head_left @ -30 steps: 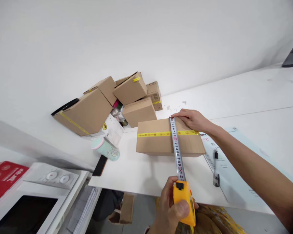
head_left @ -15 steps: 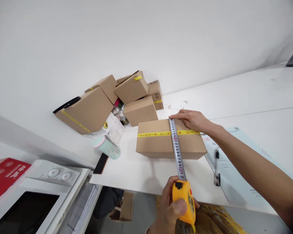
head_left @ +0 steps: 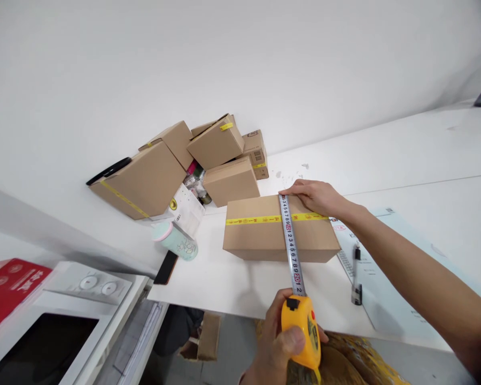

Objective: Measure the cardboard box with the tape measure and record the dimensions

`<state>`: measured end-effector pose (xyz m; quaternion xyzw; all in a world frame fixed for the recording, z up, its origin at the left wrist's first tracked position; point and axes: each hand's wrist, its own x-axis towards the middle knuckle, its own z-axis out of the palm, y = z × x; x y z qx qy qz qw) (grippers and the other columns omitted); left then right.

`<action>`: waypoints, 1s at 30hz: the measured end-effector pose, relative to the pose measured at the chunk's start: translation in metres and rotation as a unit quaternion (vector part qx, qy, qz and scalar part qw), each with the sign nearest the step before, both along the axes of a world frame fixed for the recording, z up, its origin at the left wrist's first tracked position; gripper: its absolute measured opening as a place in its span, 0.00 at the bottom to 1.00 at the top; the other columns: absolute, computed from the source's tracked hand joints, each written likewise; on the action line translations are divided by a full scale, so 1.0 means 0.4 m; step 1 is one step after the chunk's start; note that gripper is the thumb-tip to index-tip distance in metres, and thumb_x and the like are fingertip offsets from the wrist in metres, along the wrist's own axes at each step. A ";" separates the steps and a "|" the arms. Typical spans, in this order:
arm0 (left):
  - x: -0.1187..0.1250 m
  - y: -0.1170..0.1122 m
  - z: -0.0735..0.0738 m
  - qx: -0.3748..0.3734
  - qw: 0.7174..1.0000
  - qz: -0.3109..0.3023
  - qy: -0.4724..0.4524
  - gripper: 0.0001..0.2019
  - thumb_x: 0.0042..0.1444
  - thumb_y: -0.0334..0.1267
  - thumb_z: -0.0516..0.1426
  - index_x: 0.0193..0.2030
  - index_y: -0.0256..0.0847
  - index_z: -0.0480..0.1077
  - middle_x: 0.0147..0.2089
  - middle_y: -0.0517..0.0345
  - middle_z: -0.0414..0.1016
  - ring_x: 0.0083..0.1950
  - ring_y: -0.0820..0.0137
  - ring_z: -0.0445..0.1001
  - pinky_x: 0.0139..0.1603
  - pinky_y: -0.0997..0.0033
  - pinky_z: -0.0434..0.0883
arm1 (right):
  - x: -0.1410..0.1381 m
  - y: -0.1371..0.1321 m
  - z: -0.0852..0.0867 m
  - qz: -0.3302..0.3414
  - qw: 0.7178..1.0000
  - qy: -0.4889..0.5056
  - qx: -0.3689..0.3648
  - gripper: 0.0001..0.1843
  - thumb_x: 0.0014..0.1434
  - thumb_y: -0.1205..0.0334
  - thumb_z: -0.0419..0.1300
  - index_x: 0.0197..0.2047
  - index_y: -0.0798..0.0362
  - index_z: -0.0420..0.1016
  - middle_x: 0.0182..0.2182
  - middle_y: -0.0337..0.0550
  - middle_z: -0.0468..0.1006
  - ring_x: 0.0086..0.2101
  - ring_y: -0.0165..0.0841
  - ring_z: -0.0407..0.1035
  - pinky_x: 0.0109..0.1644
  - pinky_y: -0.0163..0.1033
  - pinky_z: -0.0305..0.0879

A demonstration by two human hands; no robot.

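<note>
Lying across the cardboard box [head_left: 256,240], the blade [head_left: 291,251] is marked with black digits, 10 and 20 in red; the yellow tape measure [head_left: 297,315] is grasped by the left hand [head_left: 270,337]; the blade's tip is touched by the right hand [head_left: 316,198], whether pinched is unclear; the box, brown and yellow-banded, is set on the table [head_left: 208,289].

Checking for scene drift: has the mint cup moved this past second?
No, in no direction: against the near-left corner of the white table, the mint cup keeps its place; both shift slightly together in frame.
</note>
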<state>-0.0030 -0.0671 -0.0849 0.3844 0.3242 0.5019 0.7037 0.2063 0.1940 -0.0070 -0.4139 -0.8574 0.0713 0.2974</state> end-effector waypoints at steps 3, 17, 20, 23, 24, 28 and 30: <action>0.004 -0.002 0.005 -0.006 1.000 0.010 -0.007 0.36 0.46 0.61 0.71 0.56 0.41 0.70 0.39 0.49 0.79 0.37 0.55 0.83 0.33 0.67 0.71 | 0.000 0.002 -0.001 0.000 1.000 -0.002 0.002 0.30 0.63 0.73 0.49 0.57 0.40 0.83 0.46 0.41 0.83 0.39 0.35 0.77 0.35 0.37 0.65; -0.004 -0.009 0.004 -0.014 1.000 0.011 -0.006 0.36 0.48 0.59 0.70 0.59 0.43 0.70 0.44 0.48 0.79 0.39 0.55 0.83 0.36 0.66 0.71 | 0.001 0.004 -0.009 -0.001 1.000 0.012 -0.001 0.30 0.63 0.72 0.49 0.57 0.39 0.83 0.47 0.39 0.83 0.40 0.35 0.77 0.36 0.37 0.66; -0.003 -0.011 0.004 -0.007 1.000 0.007 -0.001 0.35 0.49 0.59 0.69 0.59 0.42 0.70 0.42 0.48 0.78 0.39 0.55 0.83 0.36 0.66 0.72 | 0.000 0.005 -0.007 0.001 1.000 0.013 0.003 0.29 0.63 0.71 0.49 0.57 0.39 0.83 0.46 0.40 0.84 0.40 0.35 0.77 0.36 0.37 0.67; 0.001 -0.010 0.011 -0.007 1.000 0.004 0.006 0.36 0.50 0.58 0.69 0.60 0.43 0.69 0.44 0.48 0.78 0.39 0.57 0.83 0.38 0.64 0.73 | -0.001 0.002 -0.003 0.000 1.000 0.014 0.005 0.27 0.64 0.69 0.50 0.56 0.39 0.84 0.46 0.40 0.84 0.40 0.36 0.77 0.37 0.38 0.67; 0.001 -0.010 0.012 -0.009 1.000 0.006 0.008 0.35 0.49 0.58 0.70 0.60 0.43 0.70 0.45 0.48 0.78 0.39 0.57 0.82 0.39 0.64 0.73 | -0.002 -0.001 -0.001 -0.005 1.000 0.013 0.002 0.27 0.65 0.67 0.50 0.57 0.39 0.83 0.46 0.41 0.84 0.40 0.37 0.77 0.37 0.39 0.68; -0.028 -0.010 0.009 0.028 0.999 0.019 -0.003 0.37 0.44 0.60 0.72 0.58 0.44 0.72 0.40 0.50 0.78 0.39 0.57 0.81 0.41 0.61 0.75 | -0.001 -0.027 0.006 -0.039 0.997 0.023 -0.064 0.27 0.70 0.56 0.48 0.68 0.41 0.72 0.47 0.43 0.85 0.43 0.42 0.78 0.40 0.44 0.70; -0.061 -0.012 0.012 0.080 0.996 0.033 -0.002 0.41 0.44 0.63 0.72 0.61 0.45 0.71 0.40 0.49 0.79 0.40 0.55 0.81 0.44 0.57 0.76 | 0.000 -0.045 0.005 -0.032 0.991 0.053 -0.117 0.29 0.70 0.46 0.51 0.70 0.42 0.70 0.45 0.44 0.86 0.43 0.44 0.79 0.43 0.45 0.71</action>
